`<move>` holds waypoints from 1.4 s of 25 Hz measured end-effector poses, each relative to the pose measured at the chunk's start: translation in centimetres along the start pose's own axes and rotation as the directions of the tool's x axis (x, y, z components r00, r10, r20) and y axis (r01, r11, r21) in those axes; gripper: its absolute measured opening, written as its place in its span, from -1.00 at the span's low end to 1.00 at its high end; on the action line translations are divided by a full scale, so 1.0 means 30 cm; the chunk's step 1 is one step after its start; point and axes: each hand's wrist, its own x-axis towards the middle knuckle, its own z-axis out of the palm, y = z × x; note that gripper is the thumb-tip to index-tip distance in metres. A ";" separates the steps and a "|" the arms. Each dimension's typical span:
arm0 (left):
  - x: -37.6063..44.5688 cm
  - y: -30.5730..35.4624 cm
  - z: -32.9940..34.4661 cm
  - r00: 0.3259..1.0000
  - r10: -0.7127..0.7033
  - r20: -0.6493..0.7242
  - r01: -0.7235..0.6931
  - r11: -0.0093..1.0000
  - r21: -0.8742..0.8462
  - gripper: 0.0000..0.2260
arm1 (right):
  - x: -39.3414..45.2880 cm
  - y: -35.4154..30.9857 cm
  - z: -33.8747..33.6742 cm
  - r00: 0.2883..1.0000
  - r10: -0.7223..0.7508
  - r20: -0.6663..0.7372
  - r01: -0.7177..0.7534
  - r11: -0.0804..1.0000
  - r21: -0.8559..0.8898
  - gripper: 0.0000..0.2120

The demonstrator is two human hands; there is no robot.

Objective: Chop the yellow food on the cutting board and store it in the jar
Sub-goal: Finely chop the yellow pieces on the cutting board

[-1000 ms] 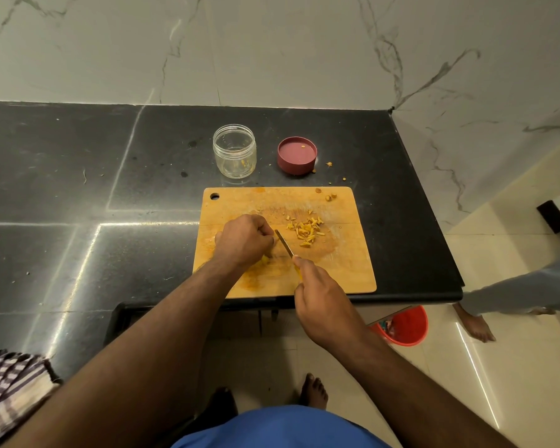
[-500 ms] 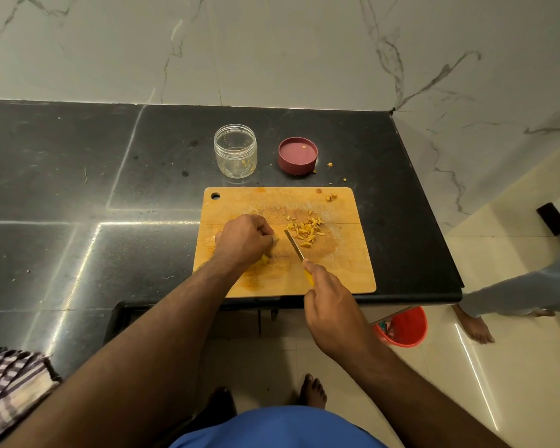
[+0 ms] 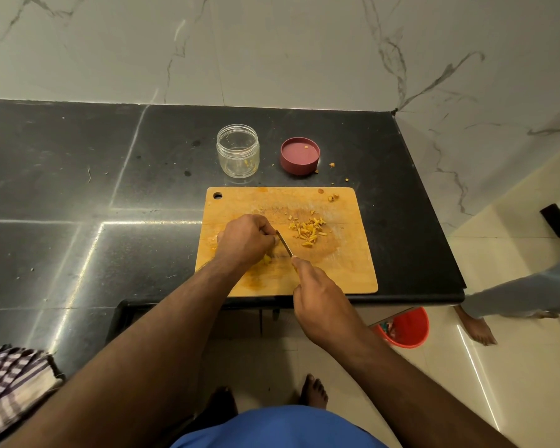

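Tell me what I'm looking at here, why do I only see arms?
The camera sits on a person's head, looking down, so you see their own arms. On the black counter lies a wooden cutting board. The left hand holds down a piece of yellow food. The right hand grips a knife and cuts. Chopped bits are piled beside the blade. Behind the board stand an open jar and its pink lid.

knife back beside left hand
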 end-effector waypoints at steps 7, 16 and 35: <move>0.005 -0.006 -0.001 0.999 -0.014 0.029 0.015 1.000 -0.027 -0.84 | -0.068 0.017 -0.028 0.999 0.010 -0.047 -0.005 0.996 0.092 -0.54; -0.005 -0.006 -0.005 1.000 0.000 -0.011 0.000 0.999 -0.051 -0.85 | 0.018 -0.006 -0.001 1.000 -0.019 -0.022 0.020 1.000 0.024 -0.54; -0.012 -0.001 -0.013 1.000 0.009 -0.016 -0.010 0.998 -0.055 -0.91 | 0.018 -0.008 0.002 1.000 -0.022 -0.022 0.023 0.999 0.048 -0.54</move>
